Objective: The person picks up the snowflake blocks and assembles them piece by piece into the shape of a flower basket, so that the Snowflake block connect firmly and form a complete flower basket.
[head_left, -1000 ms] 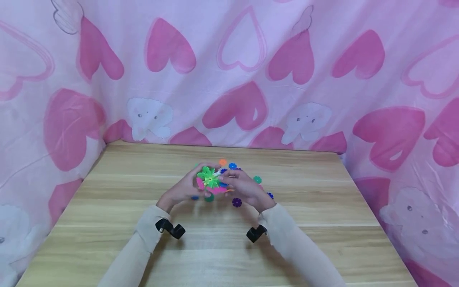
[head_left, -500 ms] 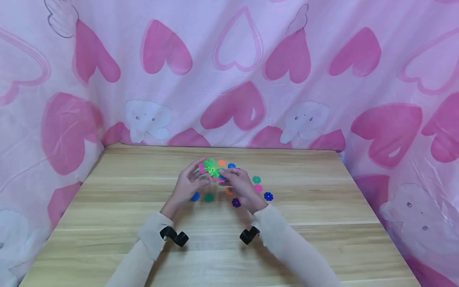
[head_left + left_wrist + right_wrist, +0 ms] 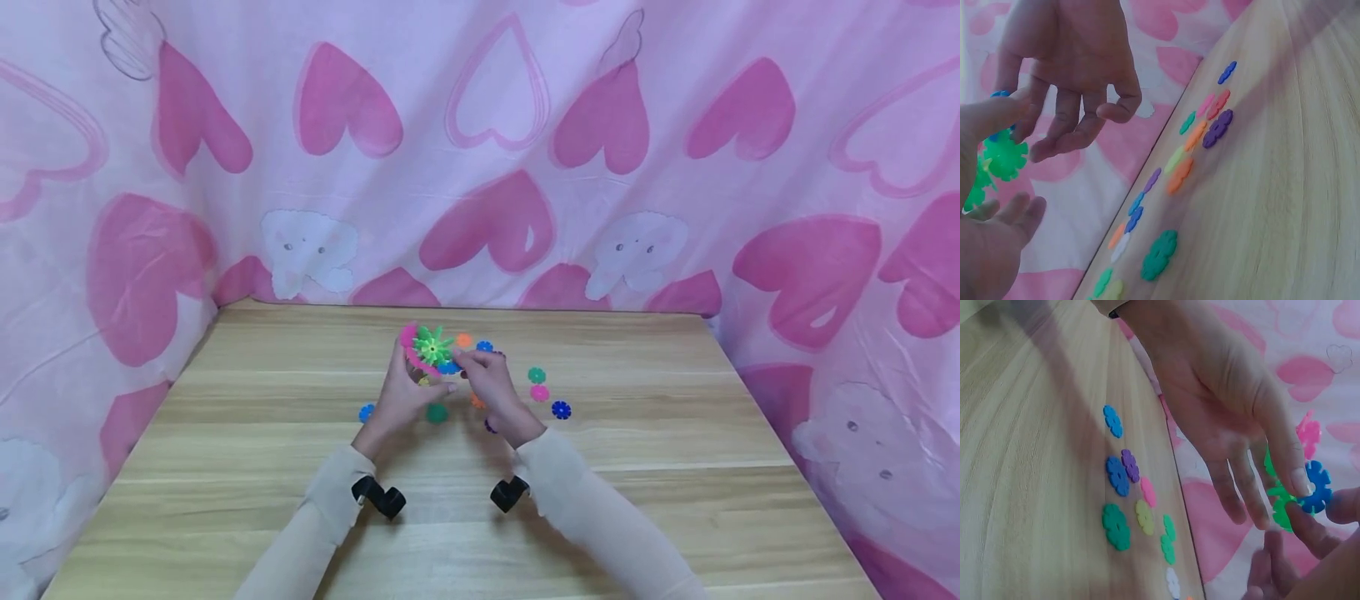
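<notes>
With the left hand (image 3: 400,393) held loosely extended and the blue piece (image 3: 448,367) pinched by the right hand (image 3: 491,387), the flower cluster (image 3: 432,347), raised between them above the table (image 3: 285,375), is probably best steadied lightly at its pink petals (image 3: 408,335).

Pink cloth (image 3: 393,187) printed with hearts (image 3: 345,100) and white animal figures (image 3: 300,258) hangs behind and beside a wood-grained table (image 3: 660,433).

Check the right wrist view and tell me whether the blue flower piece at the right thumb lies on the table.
No, the right hand holds the blue flower piece up off the table.
</notes>
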Motion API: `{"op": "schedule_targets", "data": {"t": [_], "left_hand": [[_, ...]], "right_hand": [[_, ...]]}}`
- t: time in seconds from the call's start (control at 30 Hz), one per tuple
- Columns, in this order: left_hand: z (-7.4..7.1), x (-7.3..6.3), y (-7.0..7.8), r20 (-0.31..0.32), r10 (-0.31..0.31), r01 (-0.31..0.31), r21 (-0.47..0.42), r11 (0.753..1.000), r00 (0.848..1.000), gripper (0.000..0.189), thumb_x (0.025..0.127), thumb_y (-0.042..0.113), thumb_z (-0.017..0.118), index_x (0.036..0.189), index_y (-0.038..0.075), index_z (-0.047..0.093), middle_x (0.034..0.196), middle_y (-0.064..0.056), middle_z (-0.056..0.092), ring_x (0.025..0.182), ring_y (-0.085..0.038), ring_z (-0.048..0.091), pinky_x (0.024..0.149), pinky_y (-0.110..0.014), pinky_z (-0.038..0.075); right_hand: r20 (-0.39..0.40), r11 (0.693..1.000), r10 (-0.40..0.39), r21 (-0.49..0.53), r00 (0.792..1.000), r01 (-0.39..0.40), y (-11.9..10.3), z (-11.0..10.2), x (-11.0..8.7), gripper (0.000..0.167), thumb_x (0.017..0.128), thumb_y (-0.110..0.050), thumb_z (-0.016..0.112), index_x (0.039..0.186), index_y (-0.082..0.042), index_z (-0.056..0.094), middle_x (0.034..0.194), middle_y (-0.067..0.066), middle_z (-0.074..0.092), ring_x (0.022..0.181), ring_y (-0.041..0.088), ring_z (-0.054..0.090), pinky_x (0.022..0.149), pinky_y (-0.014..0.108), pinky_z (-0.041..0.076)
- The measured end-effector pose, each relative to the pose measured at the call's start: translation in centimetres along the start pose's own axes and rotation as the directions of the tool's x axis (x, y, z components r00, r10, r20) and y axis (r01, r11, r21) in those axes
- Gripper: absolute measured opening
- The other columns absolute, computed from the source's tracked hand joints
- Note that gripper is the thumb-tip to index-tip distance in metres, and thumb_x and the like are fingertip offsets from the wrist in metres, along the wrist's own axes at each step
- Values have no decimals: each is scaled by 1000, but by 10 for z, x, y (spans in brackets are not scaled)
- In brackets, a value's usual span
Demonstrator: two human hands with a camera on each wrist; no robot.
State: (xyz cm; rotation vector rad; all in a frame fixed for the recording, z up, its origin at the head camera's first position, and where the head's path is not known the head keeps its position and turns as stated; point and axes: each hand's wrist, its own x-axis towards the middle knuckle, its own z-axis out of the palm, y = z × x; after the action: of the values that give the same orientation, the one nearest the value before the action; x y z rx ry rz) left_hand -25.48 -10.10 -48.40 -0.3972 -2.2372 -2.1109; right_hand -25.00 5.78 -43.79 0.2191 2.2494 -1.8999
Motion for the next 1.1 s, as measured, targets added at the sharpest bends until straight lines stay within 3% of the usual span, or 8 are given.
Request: {"op": "schedule_targets", "data": {"t": [0.17,0.3,0.4,0.53,0.67,0.8,0.9,1.1], "left_hand": [[3,3,-2,-107,13,-14,-6,1000,994,97,76,6,85,152,13,24,150,-11,39,142,-29,40,119,-47,34],[1,6,-4,-161,67,-72,-26,997,985,90,74,-4,84,145,-2,29,143,-25,43,137,-35,44,117,-39,38],[-2,7,-5,-169,78,-85,-38,996,983,87,73,-9,82,143,-4,32,142,-29,45,136,-36,47,113,-25,41],[-9,6,-5,-114,52,-58,-47,997,992,87,74,-12,79,146,-1,31,142,-28,47,135,-37,47,106,-14,42],[-15,4,-4,6,-1,1,-50,999,1000,95,77,-11,75,154,8,23,145,-24,45,137,-36,45,105,-13,42],[-17,2,-3,106,-26,33,-63,997,994,98,78,-12,73,156,12,20,146,-28,41,135,-38,44,112,-27,41],[-18,2,-2,142,-16,25,-63,998,990,96,77,-13,73,155,10,23,145,-31,40,131,-37,47,114,-34,40],[-23,3,1,202,32,-16,-80,997,979,89,77,-12,75,151,7,30,140,-28,43,121,-22,53,104,-18,44]], "right_hand": [[-53,995,-54,-89,997,49,-4,4,-4,38,102,-35,55,100,-4,76,129,8,64,130,29,51,112,55,37],[-46,979,-116,-172,992,107,-7,2,-5,42,103,-36,52,94,-3,78,122,11,65,123,30,55,107,52,41],[-33,971,-142,-197,989,133,-7,-10,2,42,103,-37,50,101,-4,77,119,13,68,119,31,58,105,50,45],[4,940,-140,-315,990,134,-1,-45,22,36,102,-32,56,124,-5,66,124,16,67,118,33,60,100,49,51],[45,840,-91,-533,995,101,18,-85,47,44,98,-20,61,138,-4,52,135,21,57,123,37,56,100,51,51],[48,728,-5,-685,999,37,38,-108,64,45,93,-14,68,131,4,54,131,23,58,114,35,59,100,51,51],[29,670,26,-742,999,4,46,-110,71,41,89,-10,72,124,6,57,122,24,62,103,32,60,93,46,55],[12,684,31,-730,999,-12,45,-106,75,29,90,-6,70,114,6,60,110,22,64,91,28,61,75,36,56]]}}
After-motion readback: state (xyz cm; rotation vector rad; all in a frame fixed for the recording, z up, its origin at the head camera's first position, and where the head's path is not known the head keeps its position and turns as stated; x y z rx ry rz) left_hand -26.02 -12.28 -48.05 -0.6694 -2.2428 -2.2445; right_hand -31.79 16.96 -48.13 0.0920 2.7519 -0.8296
